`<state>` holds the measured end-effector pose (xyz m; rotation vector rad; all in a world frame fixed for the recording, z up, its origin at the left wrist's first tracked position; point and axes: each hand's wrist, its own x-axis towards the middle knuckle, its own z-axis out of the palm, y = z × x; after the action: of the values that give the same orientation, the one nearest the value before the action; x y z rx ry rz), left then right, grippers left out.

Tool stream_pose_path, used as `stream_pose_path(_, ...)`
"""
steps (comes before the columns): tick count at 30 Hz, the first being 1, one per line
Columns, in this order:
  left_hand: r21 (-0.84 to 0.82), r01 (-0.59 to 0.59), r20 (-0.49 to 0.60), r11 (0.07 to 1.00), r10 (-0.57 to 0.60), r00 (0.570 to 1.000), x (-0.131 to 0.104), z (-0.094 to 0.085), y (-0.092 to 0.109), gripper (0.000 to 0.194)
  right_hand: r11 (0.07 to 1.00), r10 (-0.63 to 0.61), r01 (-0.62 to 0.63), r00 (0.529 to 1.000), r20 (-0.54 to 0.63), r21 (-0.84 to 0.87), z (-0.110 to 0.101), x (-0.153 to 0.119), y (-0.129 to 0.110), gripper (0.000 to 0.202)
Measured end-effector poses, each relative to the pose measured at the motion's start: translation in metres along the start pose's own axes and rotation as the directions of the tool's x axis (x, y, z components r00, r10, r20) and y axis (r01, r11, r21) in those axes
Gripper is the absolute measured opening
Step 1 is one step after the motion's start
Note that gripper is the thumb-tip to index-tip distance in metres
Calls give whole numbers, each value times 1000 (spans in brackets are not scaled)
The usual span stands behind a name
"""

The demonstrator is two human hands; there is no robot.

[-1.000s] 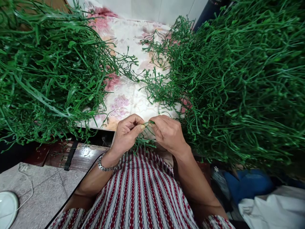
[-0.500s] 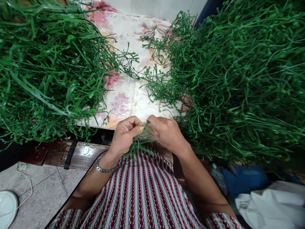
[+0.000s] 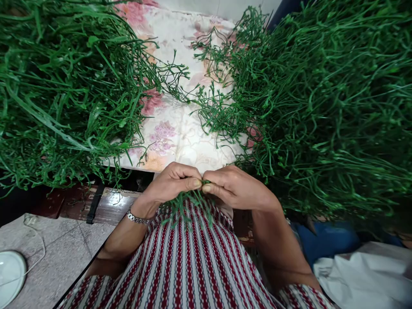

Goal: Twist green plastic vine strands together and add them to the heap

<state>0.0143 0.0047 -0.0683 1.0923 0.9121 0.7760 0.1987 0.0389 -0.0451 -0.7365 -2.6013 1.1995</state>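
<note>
My left hand [image 3: 175, 182] and my right hand [image 3: 236, 188] meet thumb to thumb in front of my waist. Both pinch a small bunch of thin green artificial plant stems [image 3: 188, 209], whose loose ends hang and fan out below the fingers over my striped clothing. The pinched part between the fingertips is mostly hidden. A large heap of green stems with broader, leaf-like strands [image 3: 71, 90] lies to the left. To the right is another large heap of thin stems with small tips [image 3: 325, 107].
A floral cloth [image 3: 183, 133] covers the surface between the heaps, and small sprigs [image 3: 215, 109] reach across it. Below left are a strap [image 3: 95, 204], a cord and a round white object [image 3: 11, 277]. White fabric [image 3: 360, 274] and blue fabric [image 3: 328, 242] lie below right.
My hands have lowered slightly, and my right hand has turned so its thumb faces the left thumb. The stems have moved to hang more fully below the fingers.
</note>
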Motion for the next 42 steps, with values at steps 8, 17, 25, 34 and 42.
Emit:
stream_pose_path(8, -529, -178, -206, 830, 77, 976, -7, 6, -9, 23, 496, 137, 201, 942, -305, 845, 37, 0, 12, 36)
stream_pose_path(17, 9, -225, -325, 974, 215, 921, 1, 11, -8, 16, 881, 257, 11, 828, -498, 472, 13, 1, -2, 30)
stream_pose_path(25, -97, -296, -335, 950, 249, 909, 0, 14, -15, 15, 988, 111, -36, 844, -524, 152, 37, 9, 1, 23)
stream_pose_path(34, 276, -211, -248, 938, 282, 927, -3, 5, -12, 15, 989, 8, -81, 858, -514, -120, 40, 5, 4, 25)
stream_pose_path(42, -127, -106, -21, 986, 104, 994, -7, 2, -15, 34, 908, 8, 104, 964, -266, 406, 32, 1, 8, 32)
